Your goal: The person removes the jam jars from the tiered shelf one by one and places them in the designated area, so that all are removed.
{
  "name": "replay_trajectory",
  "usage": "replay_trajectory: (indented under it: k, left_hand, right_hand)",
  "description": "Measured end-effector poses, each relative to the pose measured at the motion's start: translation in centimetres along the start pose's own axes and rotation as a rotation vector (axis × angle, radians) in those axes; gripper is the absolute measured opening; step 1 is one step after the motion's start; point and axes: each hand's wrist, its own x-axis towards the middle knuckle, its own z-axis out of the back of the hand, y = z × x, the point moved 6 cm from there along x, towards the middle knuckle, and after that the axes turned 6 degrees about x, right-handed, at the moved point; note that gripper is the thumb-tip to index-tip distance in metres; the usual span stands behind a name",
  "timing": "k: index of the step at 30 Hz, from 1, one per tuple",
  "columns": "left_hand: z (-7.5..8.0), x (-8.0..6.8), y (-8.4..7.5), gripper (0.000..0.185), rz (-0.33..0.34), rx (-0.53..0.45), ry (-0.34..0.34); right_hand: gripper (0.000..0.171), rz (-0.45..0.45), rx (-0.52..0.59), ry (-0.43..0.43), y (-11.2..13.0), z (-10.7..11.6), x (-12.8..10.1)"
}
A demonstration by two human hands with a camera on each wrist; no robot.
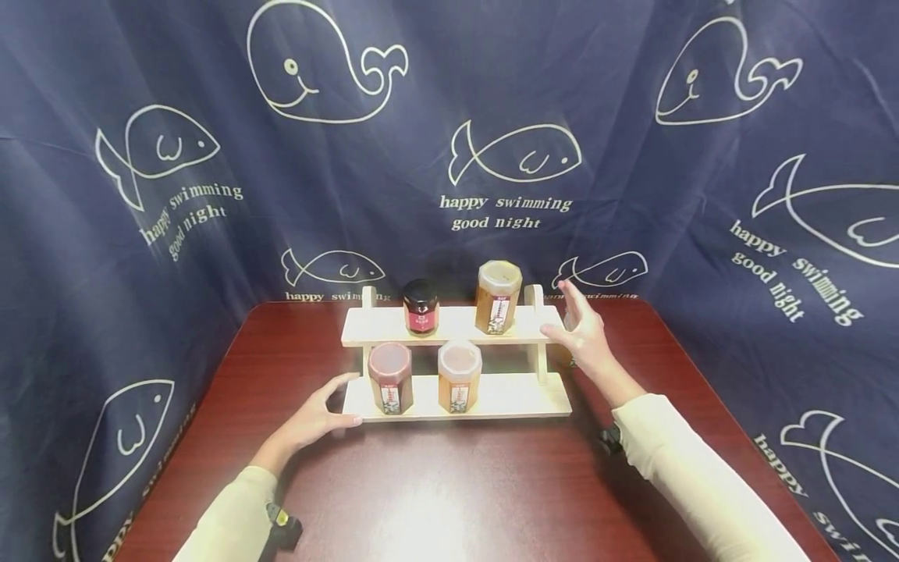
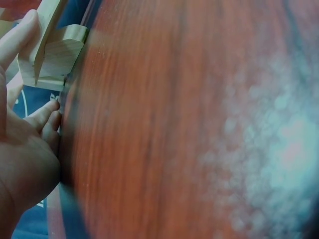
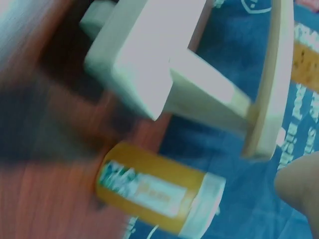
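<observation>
A two-tier wooden display rack (image 1: 520, 396) stands on the table. My left hand (image 1: 309, 420) grips the left end of its lower shelf, with the thumb at the front corner and the fingers toward the back. In the left wrist view that thumb lies against the wood. Beside the right end of the upper shelf is my right hand (image 1: 586, 339), its fingers spread and holding nothing. A dark-lidded jar (image 1: 421, 308) and a tall amber jar (image 1: 497, 300) stand on the upper shelf. On the lower shelf are a reddish-brown jar (image 1: 390, 378) and a pale orange jar (image 1: 460, 378).
Another amber jar (image 3: 144, 186) with a white lid stands on the table by the rack's right side, mostly hidden behind my right hand in the head view. The reddish-brown table (image 1: 435, 484) meets a dark blue curtain (image 1: 393, 179) with fish drawings behind and at both sides.
</observation>
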Motion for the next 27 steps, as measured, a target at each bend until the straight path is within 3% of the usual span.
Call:
replay_trajectory:
  k: [4, 12, 20, 27]
  left_hand:
    - [0.0, -0.1, 0.3, 0.083, -0.014, 0.009, -0.006]
    - [0.0, 0.1, 1.2, 0.084, -0.017, 0.024, -0.017]
    - [0.0, 0.3, 1.3, 0.085, -0.017, 0.032, -0.029]
    - [0.0, 0.3, 1.4, 0.085, -0.007, 0.029, -0.01]
  right_hand:
    - [0.092, -0.038, 0.04, 0.039, 0.1, -2.3, 0.4]
    - [0.095, -0.133, -0.128, 0.029, 0.1, -6.2, 1.5]
    - [0.089, -0.147, -0.392, -0.182, -0.9, -8.3, 2.1]
    - [0.084, -0.125, -0.48, -0.324, -1.3, -8.6, 2.2]
